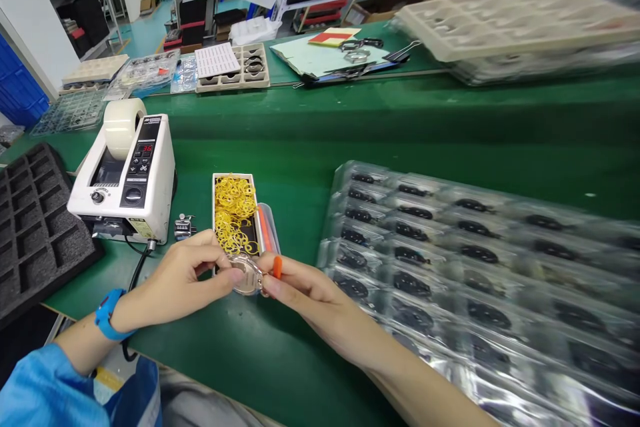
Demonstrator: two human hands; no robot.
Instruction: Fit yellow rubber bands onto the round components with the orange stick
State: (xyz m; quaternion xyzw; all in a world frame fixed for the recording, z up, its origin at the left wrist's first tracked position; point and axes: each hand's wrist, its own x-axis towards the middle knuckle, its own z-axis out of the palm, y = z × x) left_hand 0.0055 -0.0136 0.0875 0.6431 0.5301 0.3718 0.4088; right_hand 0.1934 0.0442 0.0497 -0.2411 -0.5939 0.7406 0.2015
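A small round metal watch case (246, 278) with a rose-gold rim is held between my two hands, above the front of the green table. My left hand (187, 274), with a blue band at the wrist, pinches its left side between thumb and fingers. My right hand (295, 284) grips the right edge near the lug. A small orange piece (277, 267) shows at my right fingers; whether it is worn or held I cannot tell. Just behind the hands, a white box (214, 207) is filled with yellow rings (233, 204).
A white tape dispenser (150, 174) stands on the left, with a tally counter (184, 227) beside it. At far left lies a black foam tray (50, 214). Clear plastic trays (380, 204) with dark parts cover the right side. A clipboard (320, 57) rests at the back.
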